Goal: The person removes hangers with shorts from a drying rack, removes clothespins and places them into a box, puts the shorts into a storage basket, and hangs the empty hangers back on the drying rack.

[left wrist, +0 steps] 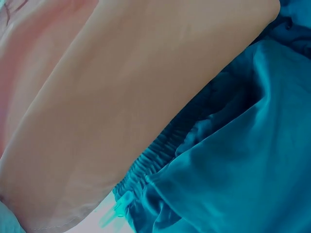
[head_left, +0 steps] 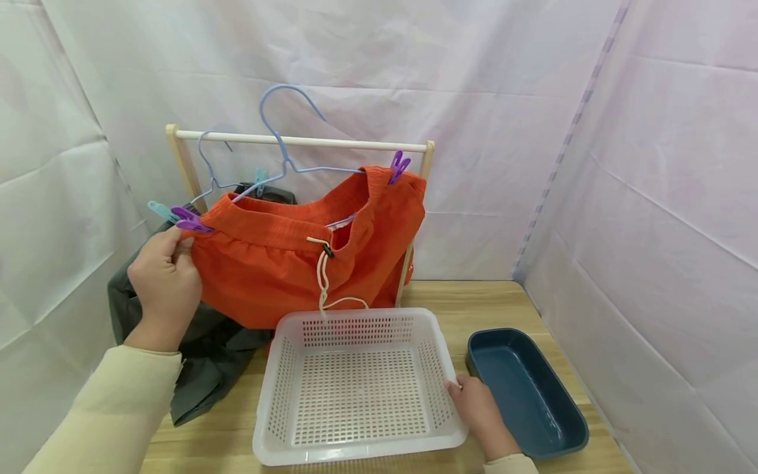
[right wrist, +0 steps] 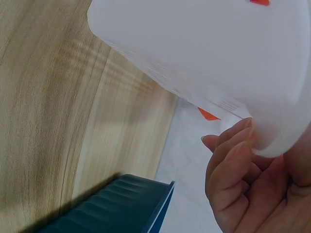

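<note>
My left hand (head_left: pixel 168 276) pinches the left end of the waistband of orange drawstring shorts (head_left: pixel 266 283), just below a purple clothespin (head_left: pixel 192 220). A second purple clothespin (head_left: pixel 399 167) grips the waistband's right end. Inside the waistband runs a light blue hanger (head_left: pixel 286 161), its hook showing above the rack's rail. My right hand (head_left: pixel 476 401) holds the right rim of a white perforated basket (head_left: pixel 435 368), with nothing seen inside. The right wrist view shows the curled fingers of this hand (right wrist: pixel 243 179) at the rim, the basket's underside (right wrist: pixel 194 43) lifted and tilted.
Behind the shorts stands a rack with a white rail (head_left: pixel 355 143). Dark grey trousers (head_left: pixel 207 368) hang at the left on another hanger (head_left: pixel 207 164), with light blue clothespins (head_left: pixel 161 210). A dark blue tray (head_left: pixel 527 395) sits on the wooden table (head_left: pixel 468 299) at right. White cloth surrounds the table.
</note>
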Demonstrator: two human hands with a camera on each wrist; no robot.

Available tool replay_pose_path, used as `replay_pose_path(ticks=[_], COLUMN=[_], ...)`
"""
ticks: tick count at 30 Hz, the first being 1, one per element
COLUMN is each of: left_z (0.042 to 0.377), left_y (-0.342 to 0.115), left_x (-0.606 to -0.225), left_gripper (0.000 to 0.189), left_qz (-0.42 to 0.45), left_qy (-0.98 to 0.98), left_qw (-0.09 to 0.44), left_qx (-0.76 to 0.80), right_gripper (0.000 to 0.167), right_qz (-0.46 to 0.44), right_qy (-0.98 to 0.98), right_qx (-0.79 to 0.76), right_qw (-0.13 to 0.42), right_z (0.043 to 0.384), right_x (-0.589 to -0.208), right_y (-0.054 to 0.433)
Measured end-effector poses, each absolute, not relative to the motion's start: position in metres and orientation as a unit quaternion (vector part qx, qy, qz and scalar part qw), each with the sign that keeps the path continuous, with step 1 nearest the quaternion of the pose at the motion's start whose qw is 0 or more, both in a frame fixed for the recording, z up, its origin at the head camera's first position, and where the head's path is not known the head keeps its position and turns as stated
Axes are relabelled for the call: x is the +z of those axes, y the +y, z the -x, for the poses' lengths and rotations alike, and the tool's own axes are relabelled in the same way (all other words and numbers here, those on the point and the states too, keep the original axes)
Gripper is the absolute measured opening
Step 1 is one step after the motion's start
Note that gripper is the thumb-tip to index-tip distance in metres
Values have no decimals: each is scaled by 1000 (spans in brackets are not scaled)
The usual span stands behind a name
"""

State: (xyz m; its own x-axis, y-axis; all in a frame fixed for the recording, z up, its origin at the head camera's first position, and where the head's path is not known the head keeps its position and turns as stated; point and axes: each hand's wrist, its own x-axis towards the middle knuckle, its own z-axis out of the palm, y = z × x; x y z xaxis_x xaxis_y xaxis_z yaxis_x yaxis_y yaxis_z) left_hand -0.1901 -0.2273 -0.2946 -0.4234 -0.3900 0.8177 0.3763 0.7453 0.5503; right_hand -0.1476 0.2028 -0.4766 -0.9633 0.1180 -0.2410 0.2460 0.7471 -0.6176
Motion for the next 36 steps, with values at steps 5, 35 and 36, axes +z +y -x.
replay_pose_path(ticks=[5,35,36], left_z=[183,167,167], left_y=[-226,-212,-210], left_x=[-289,-266,-266], left_gripper=[23,19,19], left_qz=[-9,6,10], left_qy=[-758,-707,-706], left_qw=[544,576,575], left_qx=[-360,-411,-413], right_gripper=[34,33,33], right_qz=[-93,-83,-84], right_qy=[934,937,938], right_qx=[-334,-328,-326], right_qw=[89,81,82], right_z=[146,147,147], right_x=[-475,-474,-474], right_y=[204,208,208])
